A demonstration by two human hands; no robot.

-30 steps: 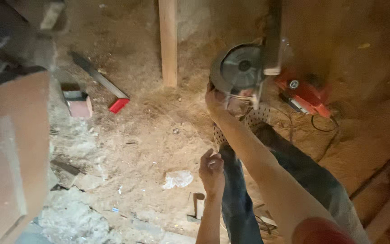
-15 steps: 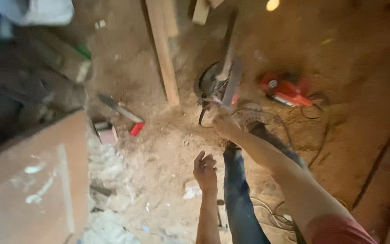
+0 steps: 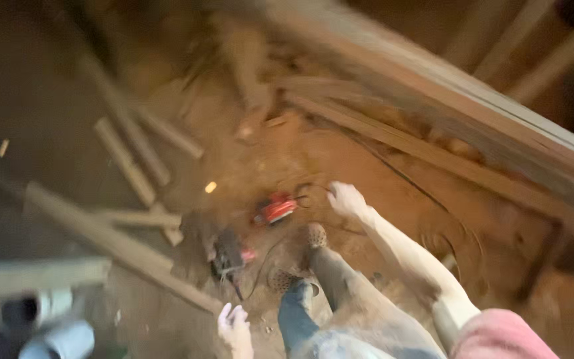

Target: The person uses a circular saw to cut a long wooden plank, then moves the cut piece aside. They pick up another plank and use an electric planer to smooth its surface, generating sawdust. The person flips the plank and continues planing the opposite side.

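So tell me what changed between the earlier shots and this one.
The right hand let go of the circular saw, which it gripped a second ago; the saw now lies on the dirt floor, and the hand hangs open and empty above the red tool. The view swung, so planks now show at left. The left hand is empty as before, and the red tool remains on the floor.

Blurred head view, seemingly steeply down, floor-distant.

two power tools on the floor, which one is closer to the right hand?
The bright red tool. It lies just left of the empty right hand, with a cord looping between them. The dark tool with the red patch sits lower, nearer the left hand.
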